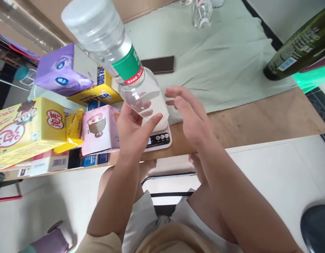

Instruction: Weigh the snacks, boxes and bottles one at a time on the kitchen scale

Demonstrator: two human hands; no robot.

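Near the table's front edge, the left hand (134, 130) holds the water bottle (117, 59) by its base above the scale (158, 135); right hand (190, 114) hovers open beside; lower it upright, centred, releasing gently.

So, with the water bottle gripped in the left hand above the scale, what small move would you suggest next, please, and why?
Probably lower the water bottle straight down onto the white scale. The left hand grips its base, tilted, right over the scale's platform, while the right hand hovers open beside it, touching nothing. It could steady the bottle upright as it settles.
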